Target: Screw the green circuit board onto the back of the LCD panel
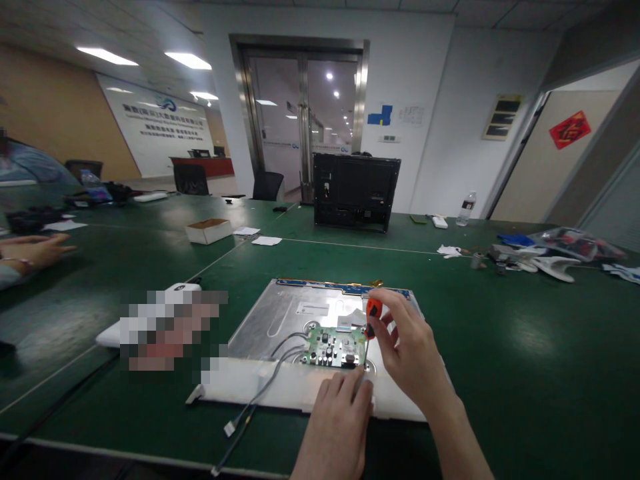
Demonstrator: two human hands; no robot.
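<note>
An LCD panel [250, 327] lies back side up on the green table, with a green circuit board [333, 347] mounted near its middle. My right hand [407, 350] is closed around the orange and black handle of a screwdriver [373, 309], held upright with its shaft pointing down at the board's right end. My left hand [343, 413] rests on the white lower strip of the panel. Its fingers are bent and close together, the index fingertip beside the screwdriver's tip; what they hold, if anything, is hidden. Grey cables [270, 380] run from the board over the panel's front edge.
A white device [115, 333], partly blurred out, lies left of the panel. Farther back are an open box [209, 231], papers [267, 241] and a black monitor casing [356, 190]. Tools and bags [575, 245] lie at right. Another person's hands [37, 252] show at left.
</note>
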